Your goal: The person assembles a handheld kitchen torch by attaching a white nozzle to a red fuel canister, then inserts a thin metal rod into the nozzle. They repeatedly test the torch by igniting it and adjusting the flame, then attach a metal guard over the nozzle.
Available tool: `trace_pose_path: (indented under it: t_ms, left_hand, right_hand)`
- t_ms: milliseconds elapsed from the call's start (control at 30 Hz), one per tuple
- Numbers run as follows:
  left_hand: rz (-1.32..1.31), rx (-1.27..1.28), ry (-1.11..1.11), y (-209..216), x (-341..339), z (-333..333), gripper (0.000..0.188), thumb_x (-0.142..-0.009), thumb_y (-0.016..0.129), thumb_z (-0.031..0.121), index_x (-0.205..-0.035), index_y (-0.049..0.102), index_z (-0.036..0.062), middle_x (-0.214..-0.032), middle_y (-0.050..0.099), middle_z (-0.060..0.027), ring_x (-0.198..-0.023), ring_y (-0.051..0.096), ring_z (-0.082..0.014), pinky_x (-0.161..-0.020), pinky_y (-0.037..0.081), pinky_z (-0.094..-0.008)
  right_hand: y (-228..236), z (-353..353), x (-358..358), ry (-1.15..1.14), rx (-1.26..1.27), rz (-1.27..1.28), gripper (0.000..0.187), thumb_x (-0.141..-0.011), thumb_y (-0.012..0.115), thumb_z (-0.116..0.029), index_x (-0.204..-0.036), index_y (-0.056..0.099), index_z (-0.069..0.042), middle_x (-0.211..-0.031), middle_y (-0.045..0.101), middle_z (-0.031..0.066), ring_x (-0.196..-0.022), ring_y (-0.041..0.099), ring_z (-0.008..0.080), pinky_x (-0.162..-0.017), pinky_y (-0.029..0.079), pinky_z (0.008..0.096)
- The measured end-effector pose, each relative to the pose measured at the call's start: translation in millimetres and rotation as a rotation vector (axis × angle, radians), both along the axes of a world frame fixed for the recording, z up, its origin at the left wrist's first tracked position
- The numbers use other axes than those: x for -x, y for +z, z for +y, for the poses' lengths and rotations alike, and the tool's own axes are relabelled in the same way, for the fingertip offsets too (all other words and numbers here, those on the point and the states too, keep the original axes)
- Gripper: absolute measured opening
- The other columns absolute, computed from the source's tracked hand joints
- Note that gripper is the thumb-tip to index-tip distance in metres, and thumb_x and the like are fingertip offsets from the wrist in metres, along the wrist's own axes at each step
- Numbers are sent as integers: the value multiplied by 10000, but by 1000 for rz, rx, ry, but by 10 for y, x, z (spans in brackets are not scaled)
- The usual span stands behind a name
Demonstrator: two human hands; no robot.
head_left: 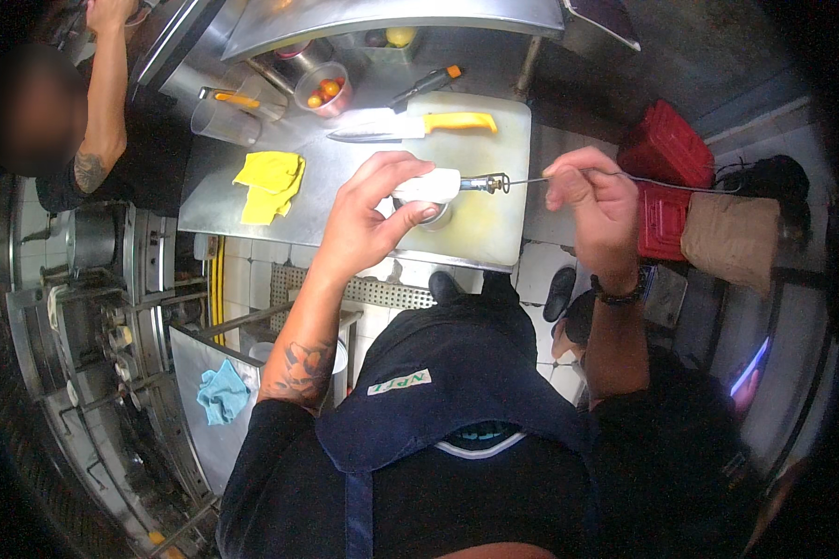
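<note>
Nearest the camera spreads a dark apron (pixel 457 373). Working left to right over the pale cutting board (pixel 502 233), the left hand (pixel 371 212) is closed around a white handheld piece (pixel 446 184), its thumb folded below. From this runs a shiny neck (pixel 480 184) ending in a small loop, then a thin cord or wire (pixel 676 186) reaching past the right hand (pixel 601 207), whose fingers are curled; whether they pinch it, I cannot tell. The piece looks light and stiff, probably smooth enough to slip if wet, so the broad white end seems the place to hold; the cord is likely the flimsier part.

Containers, again left to right: a clear tub (pixel 216 126) with an orange-handled tool (pixel 233 97) at its rim; a round bowl (pixel 339 104) of red and orange tomato-like fruits (pixel 326 90); a clear cup (pixel 441 221) partly hidden under the left hand, contents unclear; a brown paper bag (pixel 732 238), its inside unseen, beside a red bin (pixel 664 214).
</note>
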State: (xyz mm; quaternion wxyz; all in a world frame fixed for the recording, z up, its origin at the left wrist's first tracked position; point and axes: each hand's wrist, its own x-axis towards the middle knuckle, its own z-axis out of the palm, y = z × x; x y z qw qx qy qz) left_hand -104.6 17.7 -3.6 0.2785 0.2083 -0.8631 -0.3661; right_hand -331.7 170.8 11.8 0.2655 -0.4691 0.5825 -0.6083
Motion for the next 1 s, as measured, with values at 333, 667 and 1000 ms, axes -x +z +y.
trace_pose_path:
  t_ms: [333,667,1000]
  left_hand:
    - [-11,-9,4,-13,-21,-12,422,-776,806,203,-1156,679,72,-1124,650,-123,-1048,627,-286,-895,489,-358]
    - [-1,24,4,-42,13,-8,409,-779,807,204,-1143,683,67,-1122,652,-126,-1039,632,-297,-888,495,-364]
    - [-20,5,-16,-46,5,-32,449,-780,806,225,-1168,671,45,-1148,637,-129,-1056,610,-257,-894,478,-341]
  right_hand:
    - [-262,-22,-114,-32,168,-10,144,-994,588,-103,-975,668,16,-777,623,30,-690,566,74,-646,460,221]
    - [-406,-1,-204,-96,227,-75,161,-1001,571,-104,-957,663,19,-754,606,32,-665,555,80,-623,444,227]
    - [-208,-116,-60,5,98,-89,245,-1036,508,-140,-892,633,14,-759,578,7,-647,511,64,-624,427,222]
